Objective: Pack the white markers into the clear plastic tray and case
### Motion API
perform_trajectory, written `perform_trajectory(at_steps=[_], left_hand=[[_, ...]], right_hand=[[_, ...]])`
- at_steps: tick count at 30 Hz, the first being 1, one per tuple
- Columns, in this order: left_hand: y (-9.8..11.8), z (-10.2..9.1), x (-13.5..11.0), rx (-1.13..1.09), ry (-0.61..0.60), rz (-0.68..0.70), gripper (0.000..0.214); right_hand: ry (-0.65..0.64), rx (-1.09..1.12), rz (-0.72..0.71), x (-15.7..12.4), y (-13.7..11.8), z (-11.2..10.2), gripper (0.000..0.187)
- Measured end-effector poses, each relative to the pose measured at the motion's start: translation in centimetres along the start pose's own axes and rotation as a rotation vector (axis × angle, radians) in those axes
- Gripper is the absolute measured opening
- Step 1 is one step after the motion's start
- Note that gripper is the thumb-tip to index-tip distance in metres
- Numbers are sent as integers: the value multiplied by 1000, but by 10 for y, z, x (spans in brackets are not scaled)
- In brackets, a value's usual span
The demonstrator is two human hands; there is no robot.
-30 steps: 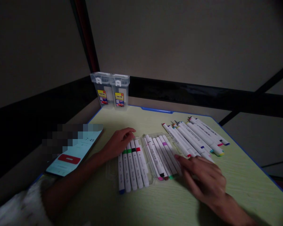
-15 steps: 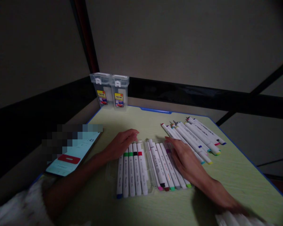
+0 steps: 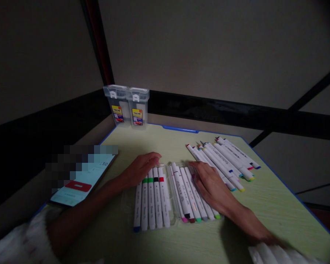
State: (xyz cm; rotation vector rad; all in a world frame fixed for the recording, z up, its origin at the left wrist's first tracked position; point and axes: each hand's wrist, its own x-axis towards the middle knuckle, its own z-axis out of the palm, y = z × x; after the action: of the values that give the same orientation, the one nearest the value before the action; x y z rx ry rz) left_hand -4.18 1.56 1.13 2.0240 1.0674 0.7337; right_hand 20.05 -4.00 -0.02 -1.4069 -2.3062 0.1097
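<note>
My left hand (image 3: 142, 167) rests at the far end of a row of white markers (image 3: 151, 205) with blue, green, black and red marks. Its fingers reach rightward, loosely bent, and no held thing shows. These markers lie in one half of a clear plastic case (image 3: 172, 222). In the other half sits a second group of markers (image 3: 187, 194), with pink, brown, green and grey ends. Over the right side of that group lies my right hand (image 3: 210, 181), fingers outstretched and touching the far part of the markers. Its palm hides some of them.
A loose pile of white markers (image 3: 222, 161) lies at the right of the table (image 3: 275, 216). Two clear lidded boxes (image 3: 139, 108) with yellow labels stand at the back left corner. A phone (image 3: 85, 183) with a lit screen is beside my left forearm.
The view has shifted very slightly. My right hand has moved a little to the left over the markers, while my left hand stays in place. The digits on the phone have changed.
</note>
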Motion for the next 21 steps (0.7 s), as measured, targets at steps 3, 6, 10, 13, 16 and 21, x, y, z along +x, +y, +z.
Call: perform_trajectory(at_steps=[3,6,10,13,16,21], left_hand=[[1,0,0,23,-6,2,38],[1,1,-1,42,-25,3,37],[1,2,-1,48,-48,7,37],[2,2,-1,50,-37,8,38],[4,1,-1,72,-24,5,36],[8,0,0,104,-59,14,39]], right_hand=[[-8,-4,-6,1,-1,-1,36],[-3,3,-13,1,-2,-1,36],[-4,3,-5,1,-4,-2,32],[2,16,1,1,-4,-2,31],[19,63,-9,0,-5,-2,32],[150,198,3,-2,-4,-4,29]])
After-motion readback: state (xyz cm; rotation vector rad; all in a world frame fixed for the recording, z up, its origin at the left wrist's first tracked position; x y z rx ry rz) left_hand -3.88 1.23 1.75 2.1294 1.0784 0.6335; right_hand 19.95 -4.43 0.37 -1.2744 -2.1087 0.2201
